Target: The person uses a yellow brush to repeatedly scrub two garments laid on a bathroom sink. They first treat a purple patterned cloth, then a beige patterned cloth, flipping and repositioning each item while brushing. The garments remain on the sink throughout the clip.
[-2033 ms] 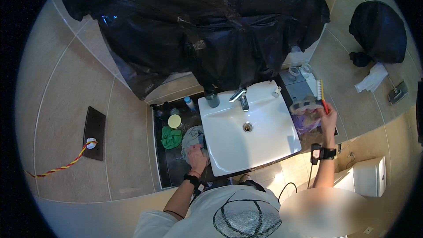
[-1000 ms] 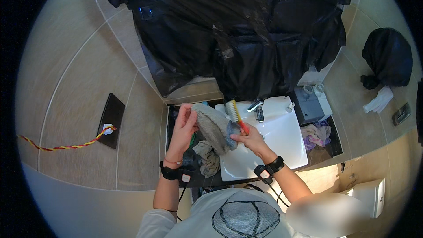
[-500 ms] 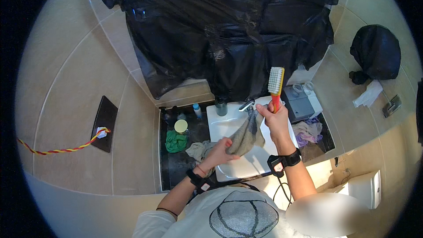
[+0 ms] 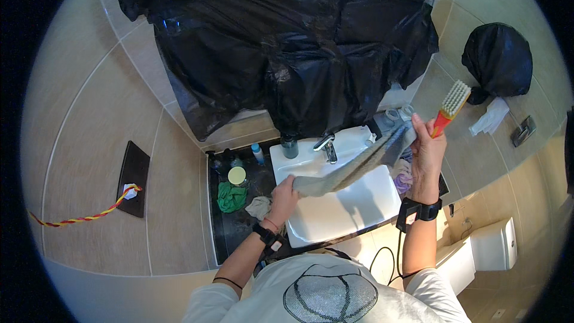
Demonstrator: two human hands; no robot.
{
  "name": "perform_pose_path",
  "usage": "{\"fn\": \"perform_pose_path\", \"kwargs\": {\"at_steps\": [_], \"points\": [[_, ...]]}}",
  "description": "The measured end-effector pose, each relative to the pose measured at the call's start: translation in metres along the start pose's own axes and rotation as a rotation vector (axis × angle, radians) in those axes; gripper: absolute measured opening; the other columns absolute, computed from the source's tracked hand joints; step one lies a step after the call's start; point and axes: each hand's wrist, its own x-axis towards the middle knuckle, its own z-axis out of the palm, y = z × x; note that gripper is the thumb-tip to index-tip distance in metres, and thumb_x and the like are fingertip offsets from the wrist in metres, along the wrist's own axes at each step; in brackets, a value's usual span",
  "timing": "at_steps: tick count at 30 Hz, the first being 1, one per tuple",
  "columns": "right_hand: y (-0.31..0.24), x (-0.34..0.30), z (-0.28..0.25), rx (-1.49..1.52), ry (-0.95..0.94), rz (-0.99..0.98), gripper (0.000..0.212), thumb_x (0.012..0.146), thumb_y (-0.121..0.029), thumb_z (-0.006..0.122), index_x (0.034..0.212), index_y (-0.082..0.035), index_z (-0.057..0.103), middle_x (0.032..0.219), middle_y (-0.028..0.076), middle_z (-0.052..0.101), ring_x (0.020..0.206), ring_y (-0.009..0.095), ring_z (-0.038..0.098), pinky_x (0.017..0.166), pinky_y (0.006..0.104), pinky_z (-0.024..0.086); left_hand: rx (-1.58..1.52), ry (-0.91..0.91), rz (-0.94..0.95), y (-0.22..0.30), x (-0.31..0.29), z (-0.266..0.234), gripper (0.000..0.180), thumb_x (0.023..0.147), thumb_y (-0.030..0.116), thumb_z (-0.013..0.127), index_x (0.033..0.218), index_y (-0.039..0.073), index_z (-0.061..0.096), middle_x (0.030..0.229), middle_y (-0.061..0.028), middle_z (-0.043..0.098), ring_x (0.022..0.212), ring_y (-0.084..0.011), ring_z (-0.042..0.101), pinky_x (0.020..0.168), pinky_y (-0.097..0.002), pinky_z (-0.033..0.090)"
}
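Note:
A long grey cloth (image 4: 347, 173), darker toward its right end, is stretched at a slant above the white sink (image 4: 335, 221). My left hand (image 4: 284, 201) grips its lower left end, fingers closed. The upper right end is pinched in my right hand (image 4: 428, 152), raised beyond the sink's right side. That same hand also holds a scrubbing brush (image 4: 449, 107) with a red and yellow handle, its white bristles pointing up and away from the cloth. Behind the cloth stands the chrome faucet (image 4: 326, 146). Shadows of the cloth fall into the basin.
On the black counter at left lie a green cloth (image 4: 231, 197), a pale crumpled cloth (image 4: 259, 208), a round yellow-lidded jar (image 4: 237, 175) and a blue-capped bottle (image 4: 258, 154). A dark cup (image 4: 289, 147) stands by the faucet. Purple-pink cloth (image 4: 403, 174) lies right of the sink.
My right hand has moved right with the brush and the cloth's end; my left hand has shifted slightly left. The cloth, bunched and hanging before, is now drawn out long, uncovering the faucet.

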Motion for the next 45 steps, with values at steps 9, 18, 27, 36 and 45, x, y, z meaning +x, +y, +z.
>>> {"fn": "perform_pose_path", "kwargs": {"at_steps": [9, 18, 27, 36, 45], "points": [[-0.007, -0.004, -0.013, -0.094, 0.043, -0.014, 0.040, 0.083, -0.012, 0.076, 0.072, -0.019, 0.038, 0.061, -0.009, 0.041, 0.045, 0.003, 0.033, 0.041, 0.0201, 0.026, -0.502, -0.073, 0.042, 0.084, 0.079, -0.002, 0.032, 0.087, 0.004, 0.055, 0.118, -0.002, 0.049, 0.094, -0.0241, 0.064, 0.086, -0.0374, 0.065, 0.075, -0.0375, 0.051], [0.094, -0.048, -0.034, -0.468, -0.238, 0.091, 0.016, 0.083, -0.007, 0.072, 0.094, -0.004, 0.061, 0.065, -0.004, 0.057, 0.057, 0.004, 0.048, 0.052, 0.0215, 0.038, -0.626, -0.297, 0.058, 0.134, 0.037, 0.035, 0.058, 0.082, 0.033, 0.077, 0.117, -0.001, 0.046, 0.104, -0.0179, 0.064, 0.095, -0.0321, 0.065, 0.083, -0.0389, 0.052], [0.145, -0.054, -0.062, -0.585, -0.441, 0.240, 0.038, 0.075, -0.012, 0.080, 0.110, 0.001, 0.068, 0.084, 0.004, 0.070, 0.074, 0.009, 0.061, 0.068, 0.0231, 0.049, -0.446, -0.181, -0.095, 0.088, 0.044, 0.037, 0.021, 0.090, 0.010, 0.060, 0.107, 0.000, 0.063, 0.088, -0.0086, 0.068, 0.074, -0.0112, 0.062, 0.063, -0.0273, 0.050], [0.215, -0.074, -0.104, -0.849, -0.477, 0.404, 0.035, 0.071, -0.015, 0.086, 0.099, -0.001, 0.071, 0.066, -0.004, 0.057, 0.065, 0.006, 0.051, 0.061, 0.0231, 0.044, -0.565, -0.324, -0.036, 0.121, 0.055, -0.009, 0.023, 0.089, 0.016, 0.064, 0.104, -0.002, 0.065, 0.089, -0.0048, 0.067, 0.074, -0.0091, 0.059, 0.062, -0.0282, 0.050], [0.166, 0.020, -0.114, -0.707, -0.424, 0.179, 0.013, 0.080, -0.004, 0.073, 0.083, -0.002, 0.060, 0.072, -0.004, 0.052, 0.067, 0.008, 0.046, 0.061, 0.0254, 0.041, 0.329, -0.592, 0.151, 0.037, 0.084, -0.058, 0.028, 0.072, 0.021, 0.078, 0.090, 0.001, 0.069, 0.083, -0.0202, 0.067, 0.076, -0.0322, 0.066, 0.064, -0.0376, 0.051]]}}
